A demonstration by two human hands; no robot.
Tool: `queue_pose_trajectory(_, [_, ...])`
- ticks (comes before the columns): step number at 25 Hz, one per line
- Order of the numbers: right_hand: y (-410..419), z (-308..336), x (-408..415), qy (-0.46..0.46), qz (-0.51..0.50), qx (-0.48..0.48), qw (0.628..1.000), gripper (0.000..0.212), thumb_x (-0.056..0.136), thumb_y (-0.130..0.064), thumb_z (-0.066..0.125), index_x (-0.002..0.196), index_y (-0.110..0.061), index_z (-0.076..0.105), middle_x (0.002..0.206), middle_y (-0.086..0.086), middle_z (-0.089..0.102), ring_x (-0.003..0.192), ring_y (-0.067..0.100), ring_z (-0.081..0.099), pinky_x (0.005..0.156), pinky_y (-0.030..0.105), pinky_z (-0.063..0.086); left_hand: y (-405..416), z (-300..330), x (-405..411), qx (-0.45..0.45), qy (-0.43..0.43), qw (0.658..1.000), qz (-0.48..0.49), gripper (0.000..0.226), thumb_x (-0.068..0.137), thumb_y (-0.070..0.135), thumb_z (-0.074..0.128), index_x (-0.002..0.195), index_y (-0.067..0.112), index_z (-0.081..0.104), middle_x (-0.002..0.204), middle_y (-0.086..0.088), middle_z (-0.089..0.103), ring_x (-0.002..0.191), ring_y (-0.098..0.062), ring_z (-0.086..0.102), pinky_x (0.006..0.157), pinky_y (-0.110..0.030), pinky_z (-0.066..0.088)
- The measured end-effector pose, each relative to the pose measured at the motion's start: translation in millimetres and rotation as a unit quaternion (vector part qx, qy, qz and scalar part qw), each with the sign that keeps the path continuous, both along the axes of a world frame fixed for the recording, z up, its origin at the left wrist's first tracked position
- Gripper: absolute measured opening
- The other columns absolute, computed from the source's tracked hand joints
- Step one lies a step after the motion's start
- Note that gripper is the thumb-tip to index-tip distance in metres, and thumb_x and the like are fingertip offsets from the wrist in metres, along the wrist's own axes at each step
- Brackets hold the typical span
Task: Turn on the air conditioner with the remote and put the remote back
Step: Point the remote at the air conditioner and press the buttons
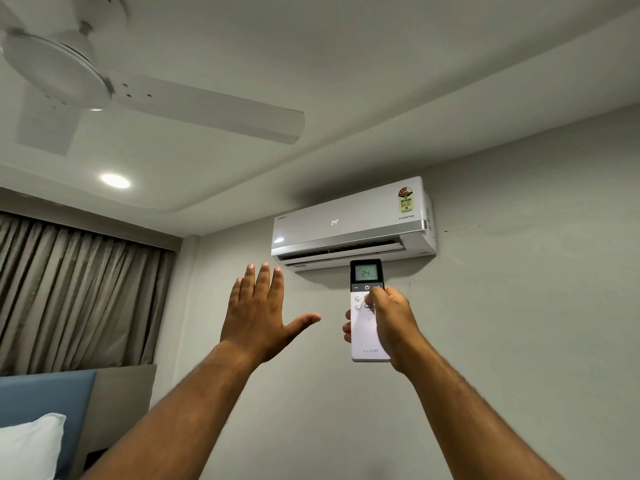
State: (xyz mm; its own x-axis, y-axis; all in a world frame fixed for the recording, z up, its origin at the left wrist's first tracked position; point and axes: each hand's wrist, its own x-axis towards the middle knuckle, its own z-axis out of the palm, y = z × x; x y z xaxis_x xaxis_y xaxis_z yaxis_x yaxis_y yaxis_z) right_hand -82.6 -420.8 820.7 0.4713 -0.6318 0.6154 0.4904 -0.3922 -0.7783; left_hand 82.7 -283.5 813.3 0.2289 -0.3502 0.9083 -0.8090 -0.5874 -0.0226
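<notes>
Far left I see a white pillow low in the corner against a blue headboard, w/ grey-brown curtains hanging above. Up top left there's a white ceiling fan, one blade reaching right, and a lit recessed ceiling light below it.

Moving right: my left hand is raised, back toward me, spread wide w/ fingers straight up and thumb out to the right. It holds nothing and touches nothing; it sits left of the remote w/ a clear gap between.

Centre-right, the air conditioner is mounted high on the grey wall, just under the ceiling step. Its front panel shows "24", the bottom louvre looks partly open, an energy sticker sits at its upper right, "INVERTER" printed below that.

Directly under the AC in my view, the remote is upright, pointed at the unit. Dark top section w/ lit screen reading "24", white lower body marked "LLOYD". My right hand is wrapped round it from the right side, fingertips showing on its left edge, thumb resting up by the button row under the screen.
</notes>
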Motion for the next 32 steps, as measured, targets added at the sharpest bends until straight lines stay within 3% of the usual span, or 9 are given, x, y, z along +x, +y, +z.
queue_pose_trajectory(9, [-6, 2, -3, -0.016, 0.003, 0.008, 1.000, 0.011, 0.094, -0.018, 0.046, 0.092, -0.008, 0.049, 0.080, 0.027, 0.066, 0.054, 0.034, 0.068, 0.056, 0.041, 0.058, -4, 5, -3, 0.002, -0.035, 0.999, 0.018, 0.117, 0.060, 0.091, -0.006, 0.150, 0.015, -0.007, 0.161, -0.011, -0.009, 0.147, -0.030, -0.012, 0.116, -0.042, -0.009])
queue_pose_trajectory(15, [-8, 1, -5, -0.024, 0.007, 0.010, 1.000, 0.012, 0.094, -0.017, 0.045, 0.094, -0.006, 0.051, 0.079, 0.027, 0.066, 0.053, 0.033, 0.068, 0.052, 0.039, 0.057, -5, 7, -4, -0.008, -0.059, 0.998, 0.038, 0.113, 0.061, 0.090, -0.007, 0.147, 0.017, -0.014, 0.152, -0.008, -0.023, 0.146, -0.032, -0.016, 0.116, -0.044, -0.011])
queue_pose_trajectory(25, [-9, 2, -5, -0.030, 0.013, 0.001, 0.999, 0.014, 0.094, -0.016, 0.045, 0.099, -0.004, 0.051, 0.079, 0.027, 0.066, 0.054, 0.034, 0.068, 0.053, 0.039, 0.058, -3, 6, -2, -0.011, -0.062, 0.998, 0.026, 0.109, 0.062, 0.090, -0.006, 0.142, 0.019, -0.019, 0.160, -0.012, -0.010, 0.147, -0.033, -0.014, 0.117, -0.046, -0.008])
queue_pose_trajectory(32, [-13, 6, -9, -0.028, 0.008, -0.002, 1.000, 0.018, 0.094, -0.017, 0.044, 0.104, -0.003, 0.050, 0.081, 0.027, 0.066, 0.056, 0.036, 0.068, 0.057, 0.042, 0.058, -2, 5, -3, -0.016, -0.079, 0.997, 0.014, 0.108, 0.062, 0.090, -0.006, 0.141, 0.019, -0.025, 0.156, -0.010, -0.017, 0.147, -0.031, -0.014, 0.116, -0.043, -0.011])
